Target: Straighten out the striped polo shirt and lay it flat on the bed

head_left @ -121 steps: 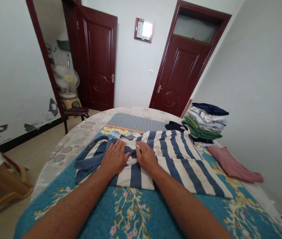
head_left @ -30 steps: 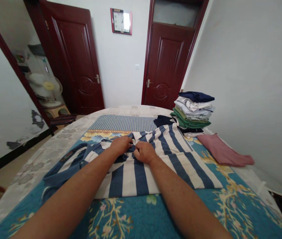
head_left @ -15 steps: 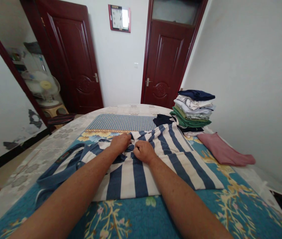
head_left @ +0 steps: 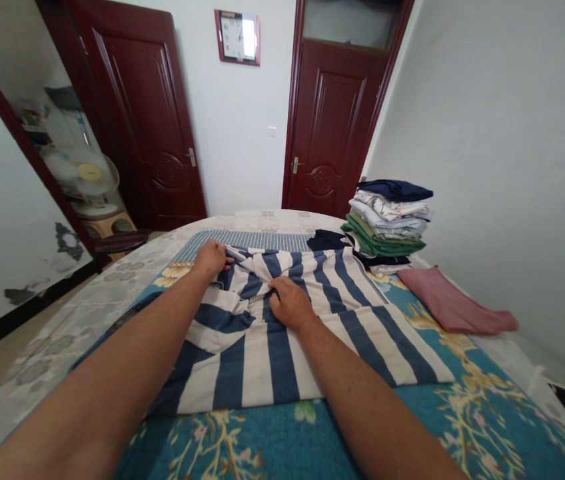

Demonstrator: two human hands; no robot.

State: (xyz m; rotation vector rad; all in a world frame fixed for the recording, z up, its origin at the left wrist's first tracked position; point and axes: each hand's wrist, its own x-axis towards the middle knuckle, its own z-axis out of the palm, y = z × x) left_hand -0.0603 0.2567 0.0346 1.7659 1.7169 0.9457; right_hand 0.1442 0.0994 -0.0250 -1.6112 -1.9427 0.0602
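A blue-and-white striped shirt [head_left: 257,367] lies spread and partly bunched across the table, its collar side to the left behind my left arm. My left hand [head_left: 211,260] grips the shirt's far left part, fingers closed on the cloth. Nearer the shirt's middle, my right hand [head_left: 290,303] is closed on a gathered fold, knuckles up. Creases run through the cloth between the two hands.
Folded clothes [head_left: 390,220] stand in a stack at the back right, with a pink folded garment [head_left: 455,300] beside it. A dark cloth [head_left: 329,239] lies left of the stack. Under the shirt is a floral teal cover [head_left: 342,433] on a table with a patterned tablecloth [head_left: 75,313].
My left hand has moved left and away from me, drawing the shirt's far left part outward over the striped end of the cover. My right hand has stayed nearly in place.
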